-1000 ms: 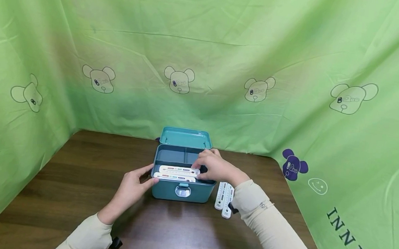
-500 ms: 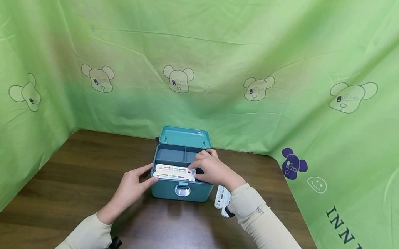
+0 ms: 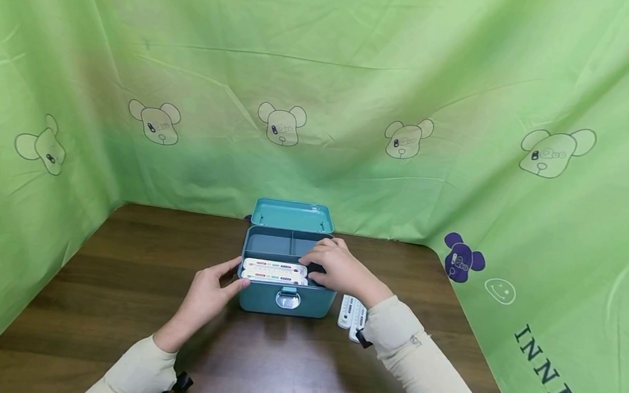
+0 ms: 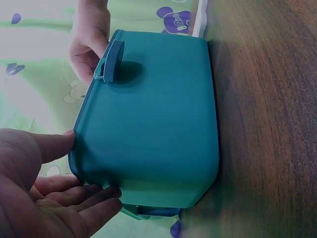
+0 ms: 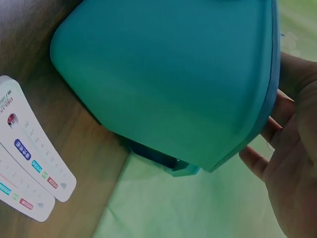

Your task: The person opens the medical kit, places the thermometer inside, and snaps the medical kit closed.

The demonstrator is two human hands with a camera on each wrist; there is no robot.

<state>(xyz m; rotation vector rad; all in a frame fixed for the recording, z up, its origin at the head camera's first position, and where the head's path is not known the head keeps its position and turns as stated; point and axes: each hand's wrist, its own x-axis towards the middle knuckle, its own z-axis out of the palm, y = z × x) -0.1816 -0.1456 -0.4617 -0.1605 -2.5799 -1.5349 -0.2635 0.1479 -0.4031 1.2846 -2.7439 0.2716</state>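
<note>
Rear thermometer (image 3: 273, 267) evened up inside the teal box (image 3: 258, 301)

Over the last second it has slid toward the box's left wall, its ends now nearly level with the front thermometer (image 3: 273, 278); I judge that pair close to squared up. At the pair's right end, the right hand's (image 3: 340, 268) fingers are parted; whether they pinch anything, I cannot tell. The left hand (image 3: 206, 292) has its fingers spread, touching the box's left-front corner. Two more thermometers (image 5: 39, 144) lie on the surface (image 3: 280, 367), just beside the box's right wall.
</note>
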